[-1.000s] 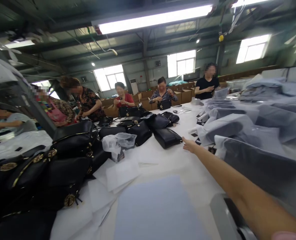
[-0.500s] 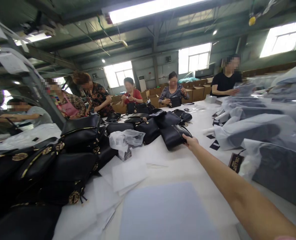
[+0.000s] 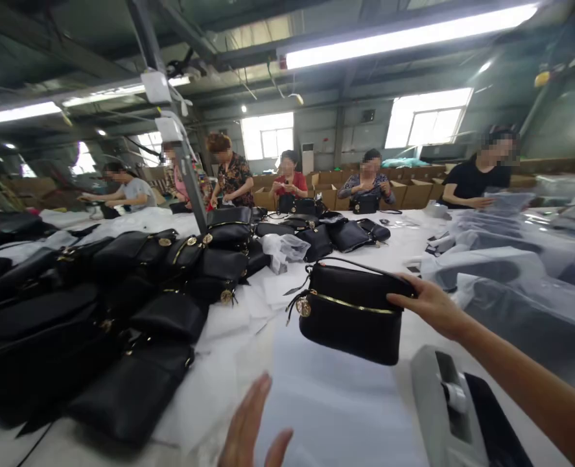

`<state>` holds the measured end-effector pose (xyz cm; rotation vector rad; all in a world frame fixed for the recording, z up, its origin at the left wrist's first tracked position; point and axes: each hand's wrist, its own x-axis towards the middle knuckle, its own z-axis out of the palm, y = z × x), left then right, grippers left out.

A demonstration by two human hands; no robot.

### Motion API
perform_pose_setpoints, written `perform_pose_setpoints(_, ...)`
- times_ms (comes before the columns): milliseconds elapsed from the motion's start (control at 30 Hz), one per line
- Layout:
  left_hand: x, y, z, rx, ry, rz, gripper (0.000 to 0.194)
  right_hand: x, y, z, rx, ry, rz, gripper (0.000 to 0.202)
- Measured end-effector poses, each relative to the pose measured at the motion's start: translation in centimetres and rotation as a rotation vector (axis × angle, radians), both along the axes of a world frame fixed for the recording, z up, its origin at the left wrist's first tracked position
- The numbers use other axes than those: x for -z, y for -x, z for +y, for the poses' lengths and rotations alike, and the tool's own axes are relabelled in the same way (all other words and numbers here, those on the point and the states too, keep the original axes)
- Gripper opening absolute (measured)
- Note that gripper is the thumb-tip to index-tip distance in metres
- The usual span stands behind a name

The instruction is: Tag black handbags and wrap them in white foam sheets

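My right hand [image 3: 426, 301] grips the upper right corner of a black handbag [image 3: 350, 318], thumb on its front. The bag is held up over the table, its gold zipper and round gold charm facing me and its strap looped on top. Below it lies a pale bluish sheet [image 3: 336, 402]. At the bottom edge my left hand [image 3: 253, 428] is empty, with thumb and fingers apart, left of the sheet. White sheets [image 3: 226, 321] are spread beside it.
Many black bags [image 3: 131, 383] are heaped on the left. Clear plastic bags with dark contents [image 3: 520, 311] lie on the right. A grey-white device [image 3: 445, 402] stands at lower right. Crumpled plastic [image 3: 284, 250] lies mid-table. Several people work across the table; cardboard boxes [image 3: 416, 193] are behind.
My right hand has lifted the black bag from the far pile and brought it nearer, over the pale sheet. My left hand has come into view. The view has turned left.
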<state>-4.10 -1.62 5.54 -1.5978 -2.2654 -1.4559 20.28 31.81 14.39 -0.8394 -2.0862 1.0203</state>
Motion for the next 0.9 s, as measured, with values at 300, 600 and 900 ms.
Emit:
perform_pose_setpoints(300,0.3,-1.2,-0.7,0.111,0.116,-0.115,0.078,6.3,-3.6,-13.2,-0.017,0.133,-0.104,0.055)
perform_pose_setpoints(600,2.5,-2.5,-5.0,0.148,0.062,-0.279,0.014,9.5,-4.9,-18.3,0.085,0.133,-0.130,0.058)
perform_pose_setpoints(900,3.5,-3.6,-5.7,0.221,0.187,-0.780,0.046,9.8,-0.3,-30.7,0.247,-0.199,-0.061,0.029)
